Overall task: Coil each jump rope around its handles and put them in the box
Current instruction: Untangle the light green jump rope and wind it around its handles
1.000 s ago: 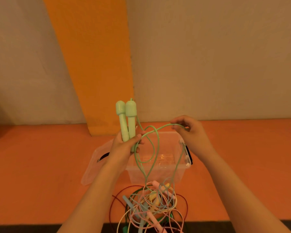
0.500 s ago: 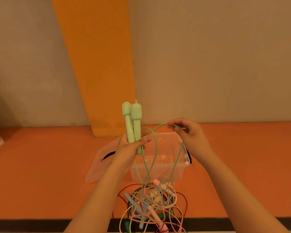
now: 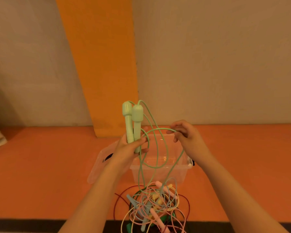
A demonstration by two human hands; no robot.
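Above the clear plastic box (image 3: 175,175), the left hand (image 3: 130,149) grips two mint-green plastic handles (image 3: 133,122) upright; the right hand (image 3: 187,136) pinches their thin green cord (image 3: 158,129). Its slack trails into the tangled pastel ropes (image 3: 155,203) in front of the box, so winding may snag them.

Honestly there's nothing to read here. No text, labels, brand marks, numbers or signs that I can make out on anything in view.
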